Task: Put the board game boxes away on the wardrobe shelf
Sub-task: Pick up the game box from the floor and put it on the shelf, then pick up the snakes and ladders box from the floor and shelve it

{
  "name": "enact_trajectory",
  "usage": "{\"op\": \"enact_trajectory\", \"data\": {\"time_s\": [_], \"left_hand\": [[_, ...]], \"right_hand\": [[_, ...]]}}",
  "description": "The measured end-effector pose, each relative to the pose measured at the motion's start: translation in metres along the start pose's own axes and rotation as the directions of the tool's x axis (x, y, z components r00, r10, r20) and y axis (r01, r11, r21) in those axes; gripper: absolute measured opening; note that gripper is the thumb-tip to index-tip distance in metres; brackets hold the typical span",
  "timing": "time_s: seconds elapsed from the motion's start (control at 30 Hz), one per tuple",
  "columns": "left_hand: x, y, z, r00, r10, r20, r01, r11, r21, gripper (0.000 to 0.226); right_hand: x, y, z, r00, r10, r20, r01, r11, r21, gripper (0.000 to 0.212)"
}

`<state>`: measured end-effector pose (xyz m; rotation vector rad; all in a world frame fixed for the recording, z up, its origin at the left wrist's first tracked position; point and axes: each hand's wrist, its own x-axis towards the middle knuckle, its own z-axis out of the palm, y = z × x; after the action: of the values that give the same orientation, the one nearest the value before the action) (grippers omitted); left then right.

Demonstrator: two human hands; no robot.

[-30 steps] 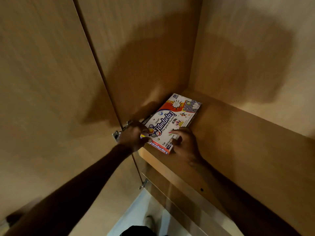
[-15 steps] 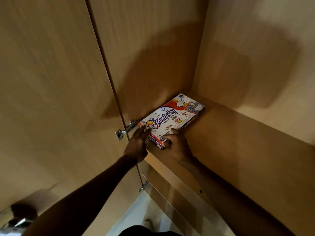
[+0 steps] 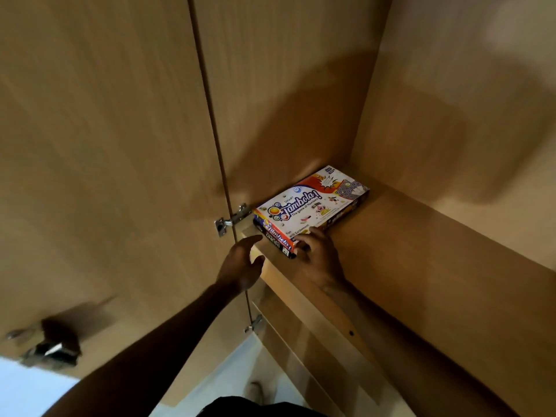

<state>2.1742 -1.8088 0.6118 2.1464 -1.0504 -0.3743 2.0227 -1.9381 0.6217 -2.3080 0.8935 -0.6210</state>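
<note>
**A:** Start with the biggest thing. What surrounds it all?

**B:** A pale wood wardrobe [image 3: 301, 85], its door [image 3: 105, 145] swung open on the left, hung on a metal hinge [image 3: 230, 219]. The shelf [image 3: 421, 251] runs from lower centre up to the right.

**A:** And the boxes?

**B:** Two, stacked flat in the shelf's left back corner, against the side wall. The top box [image 3: 310, 206] reads "Tambola!" in large letters, with "SMART" above and "The game of Numbers" below; its end panel repeats the name. Beneath it a dark box [image 3: 275, 243] shows "CHESS" on its end.

**A:** Which way do they lie?

**B:** Long axis running from the shelf's front edge back toward the rear corner, short ends facing the person.

**A:** The hands?

**B:** The right hand [image 3: 319, 255] rests with fingers spread on the near right corner of the stack, fingertips touching the top box, not wrapped around it. The left hand [image 3: 243, 266] hangs loosely open just before the shelf edge, holding nothing, clear of the boxes.
</note>
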Motion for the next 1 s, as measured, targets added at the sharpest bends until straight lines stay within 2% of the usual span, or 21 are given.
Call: {"op": "enact_trajectory", "data": {"time_s": [0.1,0.2,0.37,0.53,0.7,0.8,0.87,0.97,1.0], "left_hand": [[-0.032,-0.006,-0.001,0.994,-0.068,-0.087,0.057,0.991,-0.120,0.042],[-0.083,-0.021,-0.003,0.981,-0.123,-0.150,0.091,0.974,-0.205,0.035],[-0.193,-0.055,-0.008,0.888,-0.372,-0.269,0.245,0.879,-0.408,0.026],[-0.297,-0.082,-0.017,0.752,-0.565,-0.340,0.369,0.788,-0.493,0.022],[-0.408,-0.103,-0.040,0.541,-0.708,-0.455,0.417,0.695,-0.586,0.021],[-0.484,-0.116,-0.057,0.362,-0.779,-0.511,0.427,0.626,-0.652,0.021],[-0.524,-0.123,-0.066,0.267,-0.798,-0.540,0.434,0.600,-0.672,0.021],[-0.607,-0.140,-0.084,0.097,-0.822,-0.562,0.431,0.543,-0.720,0.022],[-0.630,-0.145,-0.090,0.062,-0.830,-0.554,0.418,0.526,-0.741,0.022]], "right_hand": [[-0.027,-0.003,0.004,0.998,-0.050,-0.044,0.052,0.998,0.046,0.027],[-0.056,-0.011,0.015,0.996,-0.087,0.010,0.084,0.987,0.134,0.029],[-0.118,-0.035,0.050,0.954,-0.144,0.265,0.076,0.966,0.249,0.031],[-0.177,-0.071,0.089,0.875,-0.153,0.459,0.006,0.952,0.306,0.031],[-0.238,-0.130,0.139,0.703,-0.303,0.643,0.089,0.935,0.343,0.030],[-0.286,-0.179,0.173,0.542,-0.393,0.743,0.161,0.916,0.367,0.031],[-0.313,-0.207,0.189,0.463,-0.442,0.769,0.196,0.897,0.397,0.030],[-0.376,-0.265,0.219,0.305,-0.514,0.801,0.261,0.854,0.449,0.028],[-0.395,-0.281,0.226,0.261,-0.527,0.809,0.268,0.845,0.464,0.027]]}}
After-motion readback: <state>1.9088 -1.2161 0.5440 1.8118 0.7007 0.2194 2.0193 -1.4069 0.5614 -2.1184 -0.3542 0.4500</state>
